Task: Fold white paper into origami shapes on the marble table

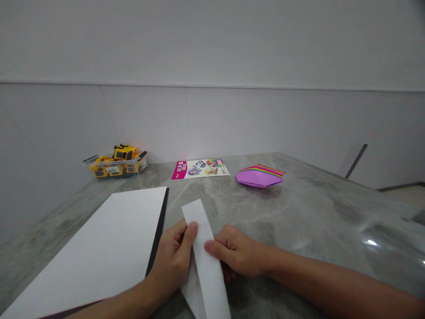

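A folded strip of white paper (206, 257) stands up at a slant in front of me, its lower end running out of view. My left hand (175, 250) pinches its left edge, thumb on the near face and fingers behind. On the right edge, lower down, my right hand (237, 251) grips the same paper with its thumb pressed on the face. A looser layer of the paper shows below my left hand. Left of my hands lies a large sheet of white paper (109, 239) on something black that shows along its edge.
On the grey marbled table (318, 212) rest a clear plastic box (116, 167) of yellow toy vehicles at the back left, a colourful printed card (201, 169), and a fanned stack of coloured paper (259, 177), purple on top. A white wall (212, 119) rises behind.
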Motion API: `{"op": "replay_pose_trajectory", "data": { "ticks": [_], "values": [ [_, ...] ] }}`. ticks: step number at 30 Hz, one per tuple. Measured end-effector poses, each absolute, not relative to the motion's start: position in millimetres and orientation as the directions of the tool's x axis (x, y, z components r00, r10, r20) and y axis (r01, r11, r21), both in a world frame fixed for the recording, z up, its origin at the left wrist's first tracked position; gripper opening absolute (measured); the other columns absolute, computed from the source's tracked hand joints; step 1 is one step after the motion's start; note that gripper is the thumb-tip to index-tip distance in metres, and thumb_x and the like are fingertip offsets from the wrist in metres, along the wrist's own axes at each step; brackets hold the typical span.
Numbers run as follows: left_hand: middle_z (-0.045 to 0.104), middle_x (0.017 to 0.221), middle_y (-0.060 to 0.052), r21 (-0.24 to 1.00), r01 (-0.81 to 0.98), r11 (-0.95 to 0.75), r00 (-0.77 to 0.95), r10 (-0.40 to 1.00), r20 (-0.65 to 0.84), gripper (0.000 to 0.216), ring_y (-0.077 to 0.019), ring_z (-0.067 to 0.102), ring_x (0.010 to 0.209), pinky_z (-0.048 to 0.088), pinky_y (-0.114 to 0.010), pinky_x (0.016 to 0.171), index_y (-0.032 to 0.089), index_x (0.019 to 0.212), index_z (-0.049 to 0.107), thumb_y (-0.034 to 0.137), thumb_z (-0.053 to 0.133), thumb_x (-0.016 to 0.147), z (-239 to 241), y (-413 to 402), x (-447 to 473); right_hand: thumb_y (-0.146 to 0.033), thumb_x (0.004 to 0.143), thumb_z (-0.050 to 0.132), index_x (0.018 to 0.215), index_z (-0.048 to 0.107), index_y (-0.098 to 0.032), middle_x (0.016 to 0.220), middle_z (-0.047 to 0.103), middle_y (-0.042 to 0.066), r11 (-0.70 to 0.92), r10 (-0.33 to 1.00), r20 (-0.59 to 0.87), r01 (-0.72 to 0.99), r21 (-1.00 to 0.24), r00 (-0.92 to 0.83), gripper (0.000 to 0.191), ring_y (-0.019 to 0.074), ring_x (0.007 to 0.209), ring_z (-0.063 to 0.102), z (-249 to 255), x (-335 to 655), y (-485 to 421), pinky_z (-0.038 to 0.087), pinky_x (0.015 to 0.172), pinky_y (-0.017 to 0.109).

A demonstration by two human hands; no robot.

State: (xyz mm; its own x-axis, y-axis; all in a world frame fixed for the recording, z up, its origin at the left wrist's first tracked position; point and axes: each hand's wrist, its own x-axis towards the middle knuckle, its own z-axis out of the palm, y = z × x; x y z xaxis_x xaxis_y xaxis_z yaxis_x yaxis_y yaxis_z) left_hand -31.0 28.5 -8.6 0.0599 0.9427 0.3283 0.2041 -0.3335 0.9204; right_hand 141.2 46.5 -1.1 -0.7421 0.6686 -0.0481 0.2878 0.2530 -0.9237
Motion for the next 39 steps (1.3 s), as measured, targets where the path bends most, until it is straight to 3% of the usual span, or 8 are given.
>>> {"op": "replay_pose_trajectory", "data": {
  "ticks": [5,8,12,15,19,32,39],
  "values": [
    [0.041,0.053,0.004,0.913,0.211,-0.350,-0.019,0.932,0.361,0.036,-0.0091,0.035,0.049,0.028,-0.019,0.043,0.017,0.059,0.047,0.038,0.050,0.087,-6.7,28.5,-30.4,-0.052,0.092,0.030,0.052,0.047,-0.015,0.046,0.047,0.000,0.260,0.651,-0.072,0.311,-0.914,-0.756,0.057,0.0070,0.038,0.043,2.0,139.3,41.9,0.033,0.035,0.016],
    [0.043,0.055,0.004,0.946,0.162,-0.282,-0.011,0.958,0.288,0.037,-0.0091,0.037,0.051,0.030,-0.019,0.045,0.016,0.060,0.048,0.042,0.052,0.086,-7.5,33.2,-30.3,-0.046,0.093,0.031,0.050,0.044,-0.016,0.046,0.044,-0.001,0.351,0.677,-0.005,0.329,-0.877,-0.736,0.054,0.0066,0.039,0.041,1.6,140.8,41.9,0.030,0.036,0.016],
    [0.052,0.059,0.001,0.991,0.066,-0.119,0.272,0.957,0.096,0.038,-0.0116,0.046,0.054,0.036,-0.021,0.049,0.014,0.069,0.057,0.049,0.056,0.081,-10.8,39.0,-30.9,-0.046,0.094,0.028,0.049,0.042,-0.016,0.044,0.043,-0.001,0.446,0.697,0.078,0.347,-0.825,-0.713,0.056,0.0066,0.039,0.039,-1.2,145.9,45.7,0.029,0.037,0.017],
    [0.056,0.062,-0.001,0.994,0.048,-0.097,0.362,0.929,0.073,0.036,-0.0128,0.049,0.055,0.038,-0.023,0.051,0.013,0.073,0.060,0.047,0.055,0.083,-12.6,38.1,-32.7,-0.050,0.093,0.028,0.051,0.043,-0.016,0.044,0.042,-0.002,0.422,0.689,0.072,0.319,-0.849,-0.721,0.056,0.0069,0.039,0.039,-2.4,148.1,47.4,0.029,0.036,0.017],
    [0.058,0.067,-0.002,0.987,0.022,-0.159,0.284,0.948,0.146,0.030,-0.0125,0.050,0.058,0.039,-0.022,0.052,0.014,0.076,0.061,0.042,0.054,0.085,-11.8,33.9,-35.5,-0.057,0.090,0.028,0.054,0.046,-0.015,0.047,0.045,0.000,0.313,0.655,0.016,0.252,-0.916,-0.755,0.059,0.0079,0.040,0.043,-2.6,146.4,45.8,0.032,0.035,0.017],
    [0.051,0.060,0.002,0.969,0.005,-0.245,0.100,0.965,0.244,0.030,-0.0102,0.043,0.056,0.035,-0.021,0.050,0.014,0.064,0.059,0.037,0.059,0.082,-11.7,34.4,-34.6,-0.050,0.092,0.031,0.049,0.042,-0.016,0.043,0.042,-0.002,0.337,0.663,0.012,0.284,-0.897,-0.749,0.056,0.0062,0.036,0.037,0.2,144.9,44.4,0.029,0.034,0.017],
    [0.051,0.056,0.002,0.977,0.002,-0.214,0.013,0.977,0.214,0.029,-0.0091,0.039,0.051,0.031,-0.020,0.046,0.014,0.064,0.061,0.037,0.060,0.082,-13.2,36.2,-36.6,-0.050,0.093,0.030,0.049,0.044,-0.015,0.044,0.042,-0.002,0.346,0.646,-0.022,0.319,-0.882,-0.763,0.057,0.0059,0.037,0.038,0.6,147.1,46.1,0.029,0.035,0.016]
  ]
}}
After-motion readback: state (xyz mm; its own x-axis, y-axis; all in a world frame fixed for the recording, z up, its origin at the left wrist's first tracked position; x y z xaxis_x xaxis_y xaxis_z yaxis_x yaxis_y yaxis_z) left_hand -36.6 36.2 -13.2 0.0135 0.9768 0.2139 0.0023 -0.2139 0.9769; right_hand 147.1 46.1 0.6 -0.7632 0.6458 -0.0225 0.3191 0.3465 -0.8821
